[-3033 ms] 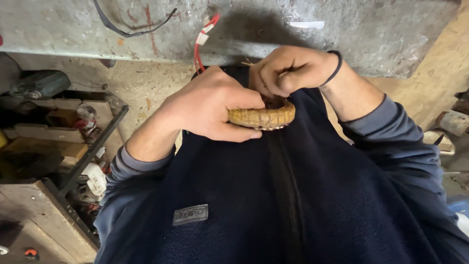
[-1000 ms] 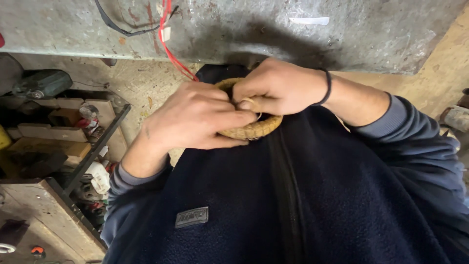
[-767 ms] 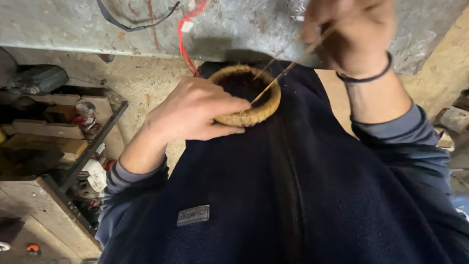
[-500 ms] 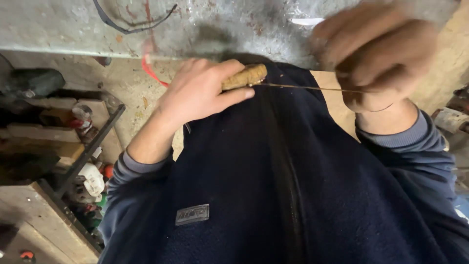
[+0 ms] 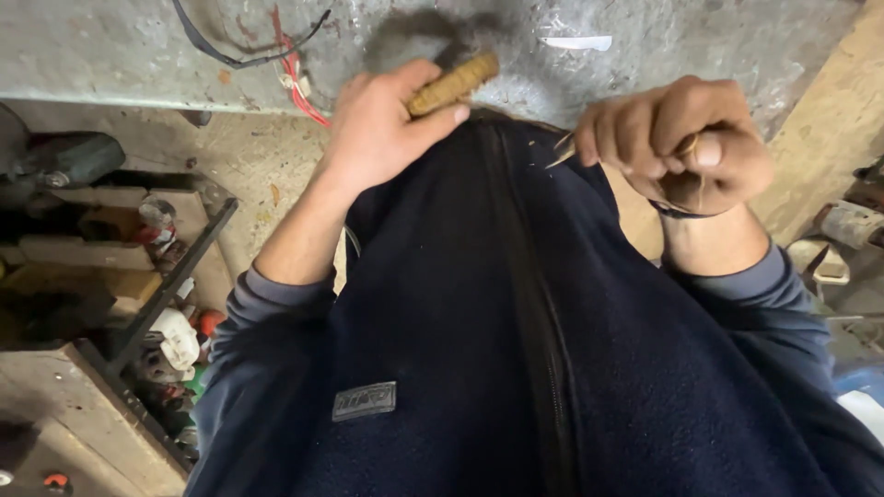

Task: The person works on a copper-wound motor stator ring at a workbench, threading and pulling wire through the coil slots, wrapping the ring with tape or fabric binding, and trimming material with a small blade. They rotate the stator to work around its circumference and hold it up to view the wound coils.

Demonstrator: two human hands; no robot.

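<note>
My left hand (image 5: 382, 129) grips a small woven straw-coloured ring (image 5: 453, 83), held edge-on above my dark blue fleece jacket (image 5: 479, 350). Thumb and fingers pinch its rim. My right hand (image 5: 677, 143) is closed into a fist to the right, at about the same height. It holds a thin pale strand (image 5: 562, 152) whose short end sticks out on the left of the fist. The two hands are apart, with the jacket's zip between them.
A grey concrete surface (image 5: 138, 46) with red and black wires (image 5: 295, 69) runs along the top. A cluttered shelf with a metal frame (image 5: 157, 304) stands at the left. Wooden board and small containers (image 5: 847, 225) lie at the right.
The ring, earlier flat between both hands, is now turned edge-on in my left hand. My right hand pulled away to the right with the strand and now sits lower.
</note>
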